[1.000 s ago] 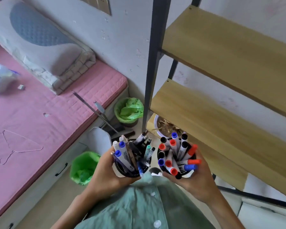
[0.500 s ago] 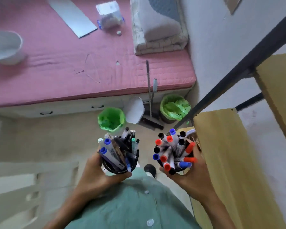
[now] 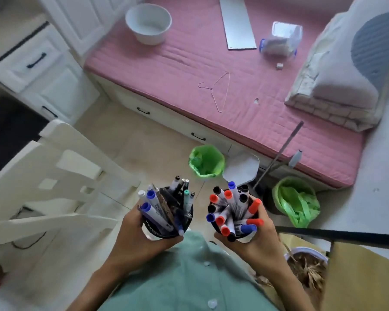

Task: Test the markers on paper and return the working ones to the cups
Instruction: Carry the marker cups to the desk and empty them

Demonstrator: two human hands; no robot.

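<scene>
I hold two dark cups in front of my green shirt, above the floor. My left hand (image 3: pixel 135 239) grips the left cup (image 3: pixel 166 232), which is packed with blue-capped markers (image 3: pixel 154 209) and several dark pens. My right hand (image 3: pixel 259 239) grips the right cup (image 3: pixel 245 237), which is full of markers with red, black and blue caps (image 3: pixel 231 212). The two cups sit side by side, a small gap apart. No paper is in view.
A white chair (image 3: pixel 54 176) stands close at my left. A bed with a pink mattress (image 3: pixel 211 70) carries a white bowl (image 3: pixel 148 23), a wire hanger and a pillow. Two green-lined bins (image 3: pixel 207 160) (image 3: pixel 294 200) stand on the floor ahead. A wooden shelf (image 3: pixel 357 277) is at my right.
My view has swung left, from the wooden shelf and wall to the bed, the floor and the white chair. Both hands keep the same hold on the cups.
</scene>
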